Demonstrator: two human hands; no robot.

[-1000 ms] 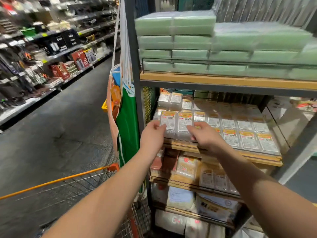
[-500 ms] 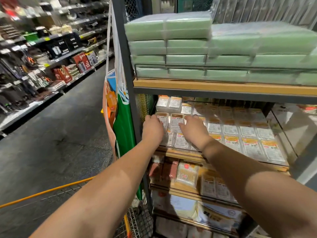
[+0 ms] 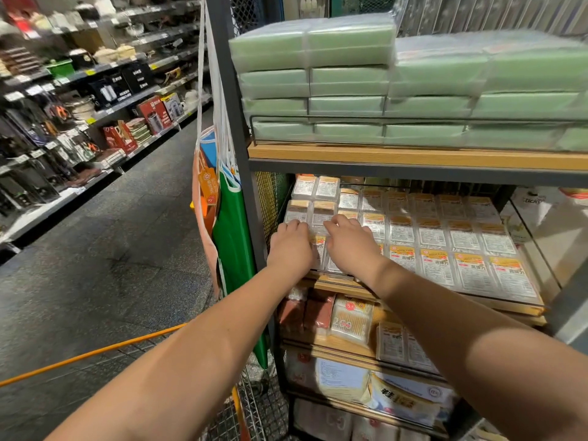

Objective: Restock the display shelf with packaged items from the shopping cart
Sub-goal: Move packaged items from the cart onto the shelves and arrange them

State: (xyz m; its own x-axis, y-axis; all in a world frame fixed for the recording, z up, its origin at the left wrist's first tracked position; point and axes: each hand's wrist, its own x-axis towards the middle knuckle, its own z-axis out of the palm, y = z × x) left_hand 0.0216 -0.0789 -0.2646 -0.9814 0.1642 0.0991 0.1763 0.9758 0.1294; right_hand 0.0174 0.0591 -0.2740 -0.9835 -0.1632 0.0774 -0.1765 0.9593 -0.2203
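Where packets (image 3: 321, 214) crowd shelf edge (image 3: 413, 300), both hands (image 3: 291, 246) flat.

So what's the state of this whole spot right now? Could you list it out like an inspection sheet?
Surface: slanted wooden shelf in a dark metal rack, nearly full.
Job's things: rows of clear flat packets with orange-topped labels; two stacked packets at the back left.
Clutter: green wrapped packs above; cotton swab pack and other packs below.
Grips: left hand and right hand both palm down on the packets at the left end; whether the fingers pinch one is hidden.
Cables: nothing seen.
Surroundings: orange-rimmed cart below, bags hanging on the rack post, aisle shelving at left.
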